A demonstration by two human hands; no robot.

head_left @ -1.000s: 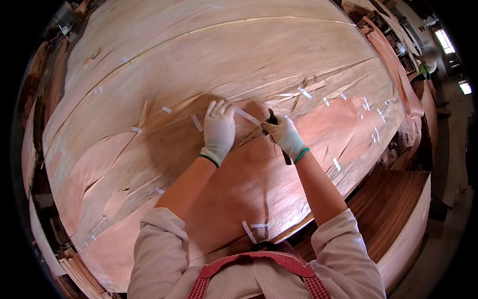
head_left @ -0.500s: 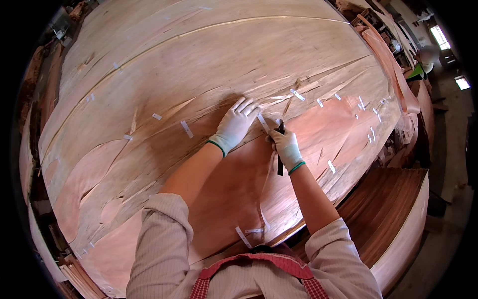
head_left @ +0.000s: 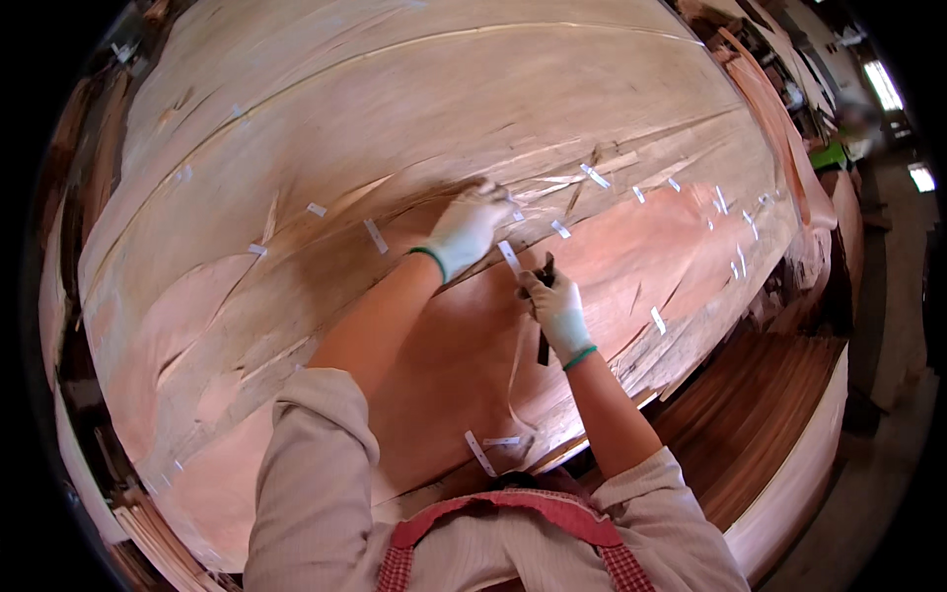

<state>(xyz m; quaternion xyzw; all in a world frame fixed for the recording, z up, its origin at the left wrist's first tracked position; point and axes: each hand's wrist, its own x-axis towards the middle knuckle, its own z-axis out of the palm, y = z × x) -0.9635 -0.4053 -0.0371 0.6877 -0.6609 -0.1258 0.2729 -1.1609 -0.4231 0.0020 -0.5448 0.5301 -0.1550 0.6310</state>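
A wide pale-brown wood veneer sheet (head_left: 424, 109) lies before me, with split seams and short white tape strips (head_left: 376, 236) across it. My left hand (head_left: 464, 232), in a white glove with a green cuff, is over a dark split in the veneer; its fingers look bent but are smeared by motion. A small tape piece (head_left: 518, 215) shows beside them. Closed around a slim black tool (head_left: 544, 347), my gloved right hand (head_left: 562, 314) is just to the right. A white tape end (head_left: 509, 258) sticks out beyond its fingers, and a thin pale ribbon (head_left: 515, 370) trails below toward my waist.
Reddish veneer patches (head_left: 631, 247) lie within the sheet. A stack of dark brown veneers (head_left: 755, 424) stands at the lower right. Loose reddish sheets (head_left: 779, 138) hang along the far right edge. A blurred person in green (head_left: 831, 154) is in the background at right.
My left hand's fingers have gone from extended flat on the veneer to bent and blurred. My right hand has shifted slightly left and nearer me with the black tool and tape end.
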